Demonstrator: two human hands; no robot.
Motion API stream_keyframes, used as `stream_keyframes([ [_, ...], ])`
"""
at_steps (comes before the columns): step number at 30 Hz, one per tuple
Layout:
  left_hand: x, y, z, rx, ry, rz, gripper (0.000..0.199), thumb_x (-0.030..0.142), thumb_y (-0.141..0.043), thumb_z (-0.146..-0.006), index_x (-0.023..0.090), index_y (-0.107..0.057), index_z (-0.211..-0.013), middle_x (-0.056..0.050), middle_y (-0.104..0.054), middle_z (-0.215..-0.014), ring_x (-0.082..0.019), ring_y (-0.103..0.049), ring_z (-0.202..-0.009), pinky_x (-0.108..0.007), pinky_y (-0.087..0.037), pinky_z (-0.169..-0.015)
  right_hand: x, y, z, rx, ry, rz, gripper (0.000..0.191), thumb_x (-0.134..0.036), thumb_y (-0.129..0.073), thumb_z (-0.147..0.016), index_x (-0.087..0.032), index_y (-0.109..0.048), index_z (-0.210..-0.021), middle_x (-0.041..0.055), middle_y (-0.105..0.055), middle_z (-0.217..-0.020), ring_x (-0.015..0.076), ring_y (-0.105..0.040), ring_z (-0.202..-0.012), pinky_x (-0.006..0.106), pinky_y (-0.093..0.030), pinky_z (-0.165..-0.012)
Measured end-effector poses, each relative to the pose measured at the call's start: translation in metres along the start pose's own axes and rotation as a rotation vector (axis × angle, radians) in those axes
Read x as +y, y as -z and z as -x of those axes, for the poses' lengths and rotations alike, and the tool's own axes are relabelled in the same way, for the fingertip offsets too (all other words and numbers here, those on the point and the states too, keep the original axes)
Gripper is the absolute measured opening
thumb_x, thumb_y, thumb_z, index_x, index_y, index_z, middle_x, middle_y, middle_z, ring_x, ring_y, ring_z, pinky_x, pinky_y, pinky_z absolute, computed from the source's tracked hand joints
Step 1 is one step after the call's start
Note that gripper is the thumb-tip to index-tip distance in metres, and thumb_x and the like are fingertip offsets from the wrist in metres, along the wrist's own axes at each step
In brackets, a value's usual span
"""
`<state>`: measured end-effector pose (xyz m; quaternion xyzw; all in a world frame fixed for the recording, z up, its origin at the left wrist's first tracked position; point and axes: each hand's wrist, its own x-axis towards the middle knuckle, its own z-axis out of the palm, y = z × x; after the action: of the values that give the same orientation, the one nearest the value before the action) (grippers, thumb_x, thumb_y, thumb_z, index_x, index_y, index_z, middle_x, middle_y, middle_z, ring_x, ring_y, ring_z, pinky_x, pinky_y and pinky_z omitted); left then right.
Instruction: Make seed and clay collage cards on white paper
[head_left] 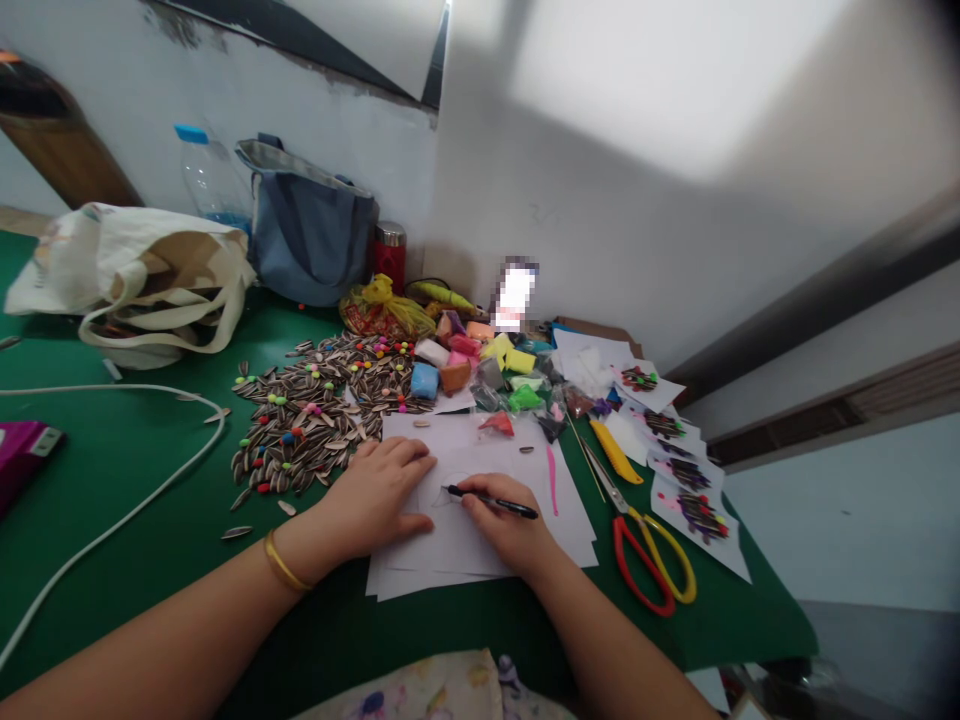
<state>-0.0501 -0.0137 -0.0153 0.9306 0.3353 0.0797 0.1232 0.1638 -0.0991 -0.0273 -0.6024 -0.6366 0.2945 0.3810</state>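
My right hand [506,525] grips a black pen [502,503], its tip touching a sheet of white paper [472,550] near a faint line drawing. Flat on the left part of the same sheet lies my left hand [379,495], fingers stretched out and holding nothing. More white sheets lie under this one. Just beyond my left hand spreads a heap of striped sunflower seeds [300,440] mixed with small coloured beads. A pink plastic strip [553,480] and a single seed [526,449] rest on the paper to the right of the pen.
Red-and-yellow scissors [637,540] and a yellow utility knife [616,452] lie at right, beside papers bearing seed pictures [701,515]. Coloured clay packets [454,375] are piled behind. Bags [311,230] stand at the back left; a white cable [172,480] crosses the green table.
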Motion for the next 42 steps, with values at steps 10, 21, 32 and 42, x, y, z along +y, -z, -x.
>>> stream_keyframes([
  [10, -0.001, -0.001, 0.000, -0.012, 0.006, 0.010, 0.067, 0.053, -0.074, -0.073, 0.029, -0.056, -0.133, -0.009, -0.055, -0.136, -0.032, -0.047, -0.126, -0.046, -0.029, -0.106, 0.008, 0.010, 0.000, 0.205, -0.098, -0.015, 0.018, -0.031, -0.056, -0.088, -0.022, -0.069, -0.097, 0.0043, -0.072, -0.092, 0.0209, -0.067, -0.088, 0.033, -0.054, -0.080],
  [21, 0.000, -0.001, 0.001, -0.005, 0.000, 0.003, 0.067, 0.052, -0.074, -0.074, 0.027, -0.055, -0.132, -0.009, -0.055, -0.136, -0.032, -0.048, -0.125, -0.046, -0.030, -0.105, -0.001, 0.000, 0.002, 0.093, -0.063, -0.051, 0.017, -0.024, -0.058, -0.084, -0.022, -0.070, -0.096, 0.0038, -0.072, -0.095, 0.0197, -0.067, -0.089, 0.031, -0.053, -0.082],
  [32, 0.000, -0.001, 0.000, -0.017, 0.010, -0.006, 0.066, 0.052, -0.074, -0.074, 0.027, -0.055, -0.132, -0.009, -0.054, -0.137, -0.032, -0.048, -0.125, -0.046, -0.030, -0.104, 0.000, -0.010, 0.002, 0.062, 0.003, 0.081, 0.016, -0.018, -0.057, -0.084, -0.020, -0.071, -0.091, 0.0024, -0.072, -0.087, 0.0177, -0.066, -0.082, 0.029, -0.050, -0.078],
  [42, 0.000, -0.001, 0.000, 0.004, -0.005, -0.014, 0.065, 0.053, -0.073, -0.074, 0.027, -0.056, -0.131, -0.009, -0.055, -0.135, -0.031, -0.049, -0.124, -0.045, -0.031, -0.104, 0.001, -0.010, 0.002, 0.055, 0.007, 0.108, 0.016, -0.019, -0.056, -0.085, -0.021, -0.071, -0.091, 0.0028, -0.072, -0.087, 0.0184, -0.066, -0.082, 0.029, -0.050, -0.078],
])
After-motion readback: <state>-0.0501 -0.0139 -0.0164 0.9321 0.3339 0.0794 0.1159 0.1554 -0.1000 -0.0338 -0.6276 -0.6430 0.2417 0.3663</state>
